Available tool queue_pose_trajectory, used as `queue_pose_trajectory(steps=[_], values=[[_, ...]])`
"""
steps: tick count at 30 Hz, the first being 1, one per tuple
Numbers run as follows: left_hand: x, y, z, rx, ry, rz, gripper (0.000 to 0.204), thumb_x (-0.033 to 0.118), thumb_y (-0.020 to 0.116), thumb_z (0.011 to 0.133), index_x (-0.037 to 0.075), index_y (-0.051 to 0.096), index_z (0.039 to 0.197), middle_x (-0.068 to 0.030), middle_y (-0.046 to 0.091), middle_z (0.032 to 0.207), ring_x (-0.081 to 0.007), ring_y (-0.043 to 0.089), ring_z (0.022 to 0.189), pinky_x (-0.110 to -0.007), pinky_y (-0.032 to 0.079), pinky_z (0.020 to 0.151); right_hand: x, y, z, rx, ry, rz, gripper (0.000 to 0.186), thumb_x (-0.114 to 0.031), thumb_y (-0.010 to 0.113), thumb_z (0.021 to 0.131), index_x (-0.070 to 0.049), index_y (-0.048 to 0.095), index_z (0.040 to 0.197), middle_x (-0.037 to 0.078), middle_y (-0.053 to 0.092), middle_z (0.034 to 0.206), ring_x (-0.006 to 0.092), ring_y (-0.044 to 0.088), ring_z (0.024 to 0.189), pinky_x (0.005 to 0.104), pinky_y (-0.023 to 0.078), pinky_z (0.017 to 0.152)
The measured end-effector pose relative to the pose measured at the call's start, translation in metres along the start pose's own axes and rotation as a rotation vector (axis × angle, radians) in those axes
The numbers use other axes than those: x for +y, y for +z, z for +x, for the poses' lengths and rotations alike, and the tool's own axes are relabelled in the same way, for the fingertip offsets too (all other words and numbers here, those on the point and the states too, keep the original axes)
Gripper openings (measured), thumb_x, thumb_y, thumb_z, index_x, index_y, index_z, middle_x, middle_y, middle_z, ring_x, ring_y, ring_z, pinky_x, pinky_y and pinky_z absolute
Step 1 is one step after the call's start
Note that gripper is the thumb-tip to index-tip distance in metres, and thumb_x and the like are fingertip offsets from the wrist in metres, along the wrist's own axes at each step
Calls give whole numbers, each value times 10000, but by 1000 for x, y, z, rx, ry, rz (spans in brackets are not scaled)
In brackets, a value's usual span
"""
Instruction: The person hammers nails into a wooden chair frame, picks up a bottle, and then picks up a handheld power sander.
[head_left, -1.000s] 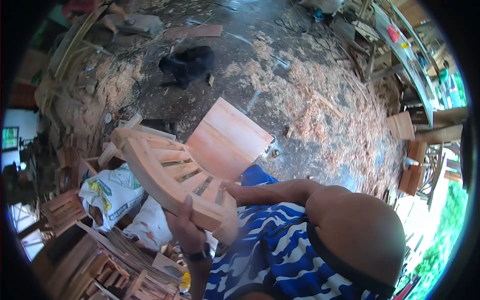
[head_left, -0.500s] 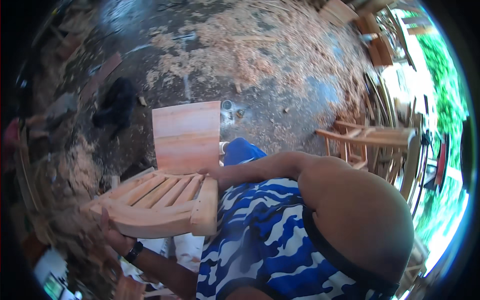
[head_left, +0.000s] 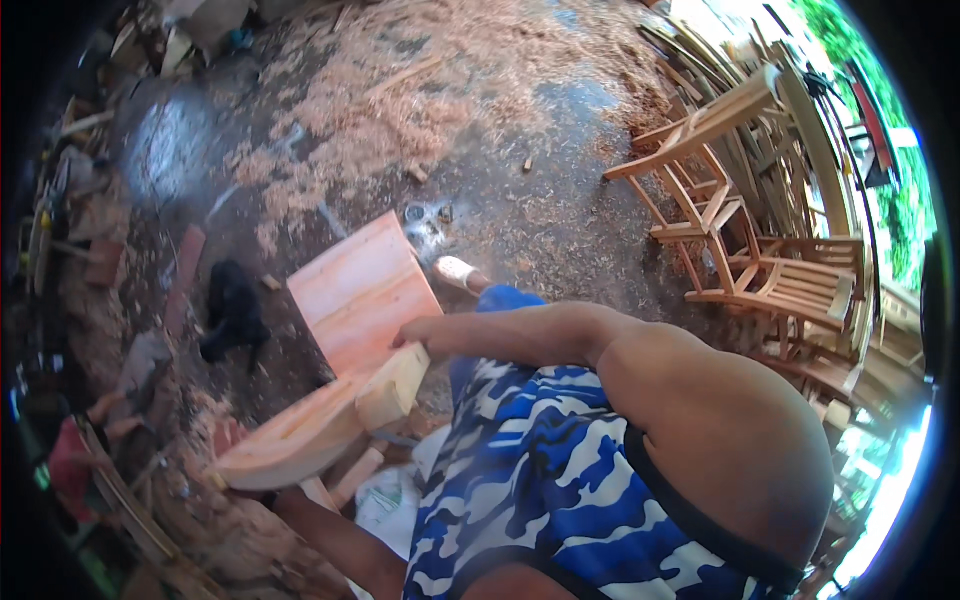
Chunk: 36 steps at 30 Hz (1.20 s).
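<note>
A pale, unpainted wooden chair (head_left: 292, 442) is tilted in front of my body, its thick curved rail and a squared corner block facing me. A broad flat panel (head_left: 365, 290) extends from it on the far side. My right hand (head_left: 420, 334) is closed on the wood where the panel meets the block. From below comes my left forearm (head_left: 340, 545), reaching under the curved rail at the chair's left end. The wood hides the left hand's fingers. The slats between the rails are no longer visible from this angle.
Finished-looking wooden chairs (head_left: 715, 210) stand stacked at the right beside long boards. Wood shavings (head_left: 450, 110) cover much of the dark floor. At the left are a black dog-like shape (head_left: 235, 312) and another person in red (head_left: 75, 468). A white sack (head_left: 390, 505) lies below the chair.
The chair has tipped and turned, so its slatted face has swung out of sight and the panel slants. My left hand has gone behind the rail. The view has shifted toward the stacked chairs.
</note>
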<state>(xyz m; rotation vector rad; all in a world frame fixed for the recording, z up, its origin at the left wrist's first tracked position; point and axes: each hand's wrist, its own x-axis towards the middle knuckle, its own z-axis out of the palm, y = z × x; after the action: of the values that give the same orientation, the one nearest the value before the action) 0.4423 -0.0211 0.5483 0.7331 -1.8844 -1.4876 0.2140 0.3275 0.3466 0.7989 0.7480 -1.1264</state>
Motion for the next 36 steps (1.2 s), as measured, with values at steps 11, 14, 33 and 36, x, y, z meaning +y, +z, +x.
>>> queue_pose_trajectory(steps=[11, 14, 33, 36], values=[[89, 111, 93, -50, 172, -125, 689, 599, 289, 1032, 9, 644, 1020, -157, 694, 889, -288, 693, 789, -432, 586, 764, -15, -35, -127, -260, -190, -58, 282, -139, 642, 975, -54, 697, 1238, 98, 751, 1139, 250, 725, 872, 389, 614, 728], [150, 177, 118, -314, -34, -459, 506, 519, 438, 1052, 61, 651, 1069, -94, 712, 946, -250, 687, 761, -423, 578, 753, -6, -60, -159, -403, -252, -10, 291, -151, 635, 980, -55, 687, 1249, 101, 751, 1135, 253, 726, 869, 391, 613, 739], [346, 699, 168, -786, 436, -92, 766, 647, 303, 975, -35, 627, 1100, -168, 694, 913, -293, 683, 794, -415, 588, 773, -210, -309, -409, -836, -797, 50, 356, -228, 588, 1007, -62, 623, 1320, 122, 750, 1112, 268, 730, 849, 398, 606, 806], [349, 795, 185, -889, 431, -280, 775, 637, 334, 949, -59, 639, 1099, -184, 694, 920, -311, 682, 808, -406, 586, 772, -251, -361, -422, -625, -800, 275, 359, -240, 586, 1007, -42, 624, 1305, 144, 748, 1098, 293, 734, 838, 425, 603, 843]])
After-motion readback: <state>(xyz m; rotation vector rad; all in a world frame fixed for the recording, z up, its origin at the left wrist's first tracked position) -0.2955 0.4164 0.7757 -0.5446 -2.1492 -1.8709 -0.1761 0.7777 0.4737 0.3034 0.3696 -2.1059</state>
